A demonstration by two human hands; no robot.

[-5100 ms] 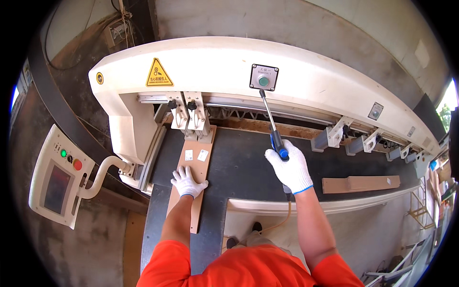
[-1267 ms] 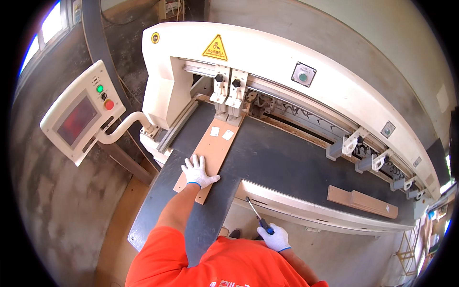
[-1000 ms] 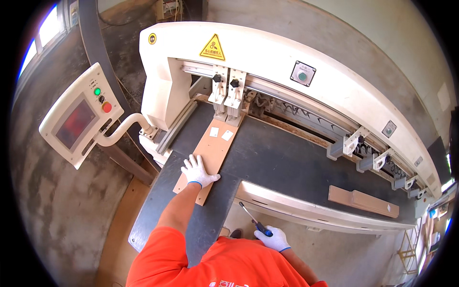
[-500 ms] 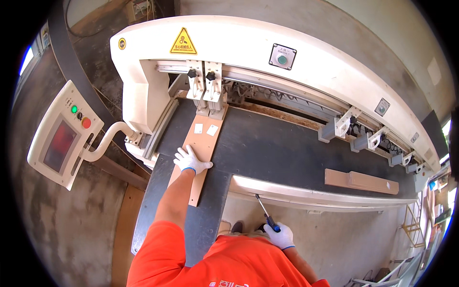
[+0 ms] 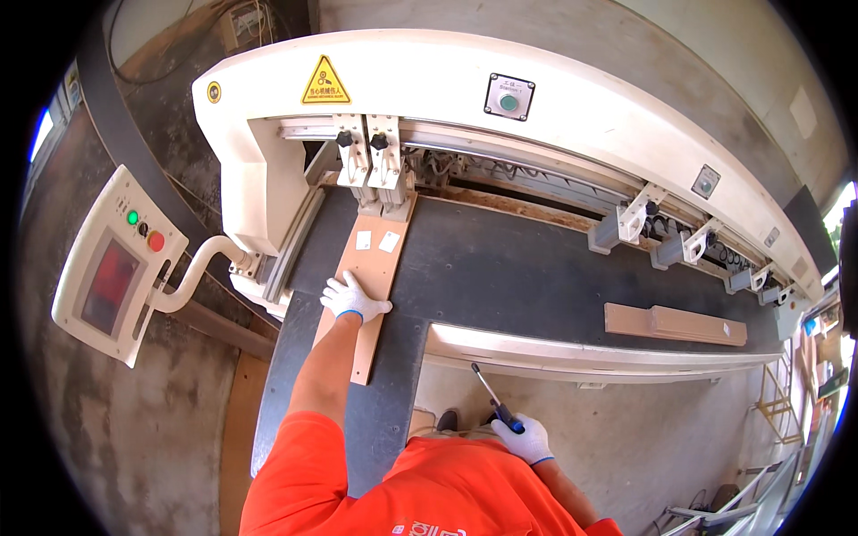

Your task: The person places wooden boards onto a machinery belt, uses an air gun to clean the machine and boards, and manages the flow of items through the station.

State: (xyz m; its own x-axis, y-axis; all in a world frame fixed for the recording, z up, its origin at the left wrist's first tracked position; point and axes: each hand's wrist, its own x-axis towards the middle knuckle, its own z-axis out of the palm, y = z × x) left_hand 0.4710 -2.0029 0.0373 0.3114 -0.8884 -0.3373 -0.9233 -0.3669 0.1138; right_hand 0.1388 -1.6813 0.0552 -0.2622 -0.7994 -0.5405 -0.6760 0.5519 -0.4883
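A long light-brown wooden board (image 5: 380, 259) with several small holes lies on the dark machine table, its far end under two clamps (image 5: 386, 192). Two white labels (image 5: 389, 242) are stuck near that end. My left hand (image 5: 350, 298), in a white glove, presses flat on the board's left side with the fingers spread. My right hand (image 5: 527, 440), also gloved, is closed around the blue and black handle of a tool with a thin metal shaft and dark tip (image 5: 487, 386). It is held low, off the table's front edge; its exact kind is unclear.
A white machine beam (image 5: 429, 76) with a green button arches over the dark table (image 5: 500, 268). More clamps (image 5: 626, 228) line it at right, near stacked brown boards (image 5: 675, 323). A control panel (image 5: 116, 268) on a bent arm stands at left.
The view has shifted slightly. The tip of the tool in my right hand has moved a little left. My left hand stays flat on the board.
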